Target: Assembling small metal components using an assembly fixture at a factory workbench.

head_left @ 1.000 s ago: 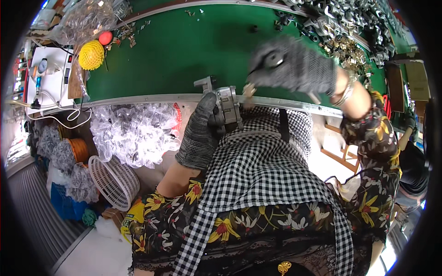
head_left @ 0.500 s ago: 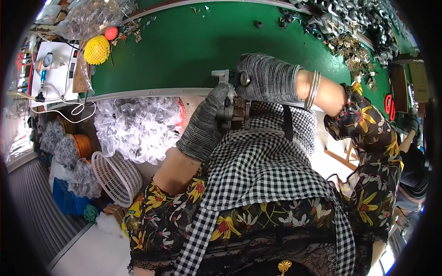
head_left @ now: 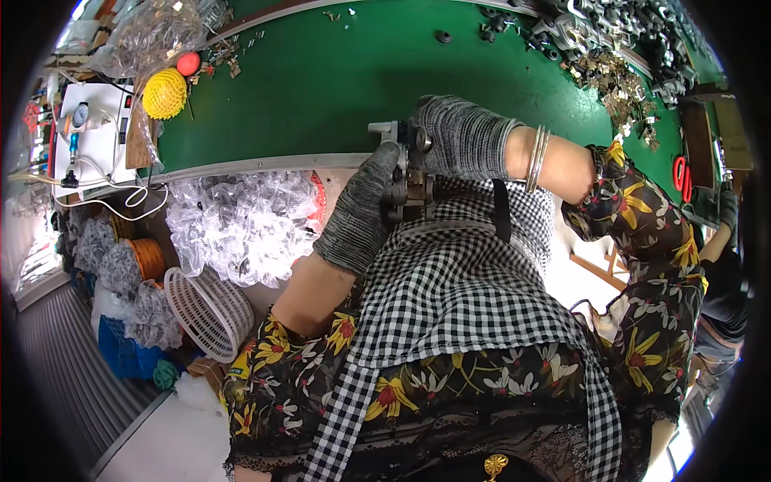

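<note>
My left hand (head_left: 357, 213), in a grey knit glove, is closed around a grey metal casting (head_left: 388, 128) with a dark body and brownish metal below. The casting is held upright just over the table's near edge, in front of my apron. My right hand (head_left: 466, 136), gloved the same way, is closed at the casting's upper right side. Beside its fingers shows a small round silver end (head_left: 423, 140). The right fingertips are mostly hidden behind the hand, so I cannot tell whether they grip another small piece.
Metal castings (head_left: 578, 32) and small brass-coloured pieces (head_left: 614, 88) lie heaped at the table's (head_left: 305, 88) far right. Red scissors (head_left: 683, 178) are at the right edge. A yellow netted ball (head_left: 165, 93) sits at the left. Clear plastic bags (head_left: 241, 225) and a white basket (head_left: 210, 313) stand below.
The view has shifted slightly. Both hands keep their hold on the casting, and the right hand has turned a little at its side.
</note>
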### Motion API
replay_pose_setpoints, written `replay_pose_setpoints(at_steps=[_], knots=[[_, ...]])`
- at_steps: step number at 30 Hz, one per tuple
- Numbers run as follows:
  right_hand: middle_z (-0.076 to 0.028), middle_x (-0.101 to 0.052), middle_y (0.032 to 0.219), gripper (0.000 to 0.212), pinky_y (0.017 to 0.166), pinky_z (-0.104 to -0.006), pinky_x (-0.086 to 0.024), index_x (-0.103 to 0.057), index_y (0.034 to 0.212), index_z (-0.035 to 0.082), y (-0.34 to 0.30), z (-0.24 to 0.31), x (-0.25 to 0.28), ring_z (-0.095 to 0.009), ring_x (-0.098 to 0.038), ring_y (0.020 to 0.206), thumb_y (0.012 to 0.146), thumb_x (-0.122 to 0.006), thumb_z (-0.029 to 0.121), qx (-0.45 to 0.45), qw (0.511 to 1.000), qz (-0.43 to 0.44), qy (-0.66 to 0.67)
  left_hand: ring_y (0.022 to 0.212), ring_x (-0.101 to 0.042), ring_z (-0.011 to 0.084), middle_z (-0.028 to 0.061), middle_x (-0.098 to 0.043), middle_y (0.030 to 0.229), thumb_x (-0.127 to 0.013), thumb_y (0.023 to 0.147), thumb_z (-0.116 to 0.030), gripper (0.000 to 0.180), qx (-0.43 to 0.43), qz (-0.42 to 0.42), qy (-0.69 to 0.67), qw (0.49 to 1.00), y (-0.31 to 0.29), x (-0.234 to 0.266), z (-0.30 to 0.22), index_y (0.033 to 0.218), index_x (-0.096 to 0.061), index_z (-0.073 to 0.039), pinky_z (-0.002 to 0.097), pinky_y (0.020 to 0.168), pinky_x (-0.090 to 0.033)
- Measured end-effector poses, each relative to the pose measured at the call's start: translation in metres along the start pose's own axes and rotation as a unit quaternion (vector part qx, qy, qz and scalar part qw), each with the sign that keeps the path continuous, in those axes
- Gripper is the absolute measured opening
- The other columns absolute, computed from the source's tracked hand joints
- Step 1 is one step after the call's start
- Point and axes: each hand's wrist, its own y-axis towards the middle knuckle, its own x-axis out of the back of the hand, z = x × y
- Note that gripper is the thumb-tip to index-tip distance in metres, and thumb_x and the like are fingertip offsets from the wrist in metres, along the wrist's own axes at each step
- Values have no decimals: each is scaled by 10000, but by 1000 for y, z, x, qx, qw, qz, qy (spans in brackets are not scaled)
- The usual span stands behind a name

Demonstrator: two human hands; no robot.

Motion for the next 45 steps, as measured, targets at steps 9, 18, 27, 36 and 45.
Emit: replay_pose_setpoints(at_steps=[9, 18, 27, 36, 45], knots=[[-125, -656, 740, 286, 649, -307, -524, -646, 914, 20, -16, 21, 36, -205, -652, 727, 824, -650, 291, -23, 981, -188, 28, 659, -626, 219, 104, -610, 825, -536, 876, -457, 444, -26, -28, -104, 994, -13, -17, 3, 1028, -555, -41, 369, 582, -568], [-36, -432, 592, 234, 377, -194, -351, -455, 667, 50, -26, 48, 19, -87, -428, 427, 882, -534, 102, 368, 747, -408, 374, 548, -520, 112, 27, -528, 724, -520, 913, -422, 371, -78, 42, -169, 982, -11, -18, 12, 997, -514, -61, 234, 415, -443], [-127, -658, 924, 234, 704, -320, -517, -651, 1001, 17, -13, 33, -5, -231, -640, 818, 867, -618, 206, 335, 782, -487, 198, 764, -635, 224, 93, -610, 906, -523, 902, -412, 392, -62, -15, -134, 989, -10, -18, 12, 1102, -486, -77, 352, 600, -576], [-109, -658, 797, 243, 728, -297, -526, -653, 948, -5, -15, 40, 15, -227, -641, 767, 833, -631, 209, 363, 744, -558, 62, 760, -633, 218, 96, -607, 909, -530, 897, -405, 395, -66, -16, -171, 983, -8, -18, 16, 1120, -476, -84, 351, 612, -574], [-143, -606, 1058, 422, 717, -230, -546, -487, 1229, -35, 3, 12, -15, -156, -634, 852, 865, -618, 135, 300, 811, -377, 333, 729, -627, 210, 96, -599, 878, -531, 897, -395, 390, -49, -20, -183, 982, 9, -19, 14, 1123, -469, -82, 345, 611, -569]])
